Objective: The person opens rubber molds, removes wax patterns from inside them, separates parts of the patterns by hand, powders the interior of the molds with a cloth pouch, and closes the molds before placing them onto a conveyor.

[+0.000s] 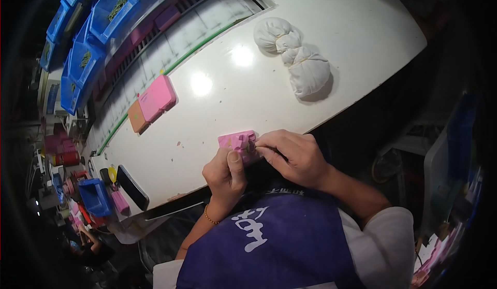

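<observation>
A pink block (237,140) with a notched, uneven surface is at the table's near edge. My left hand (226,173) grips it from the left, thumb lying on its lower part. At the block's right side my right hand (291,156) has thumb and index finger pinched together; whatever small thing lies between the fingertips is too small to name. Farther left on the white table (222,97) lie a larger pink block (157,98) and an orange-brown block (137,117), touching each other.
A white cloth bundle (309,74) lies at the upper right. Blue bins (111,9) with small green pieces line the upper left. A dark phone-like slab (132,188) and a blue tray (95,197) are at the lower left. Another person (90,245) is beyond.
</observation>
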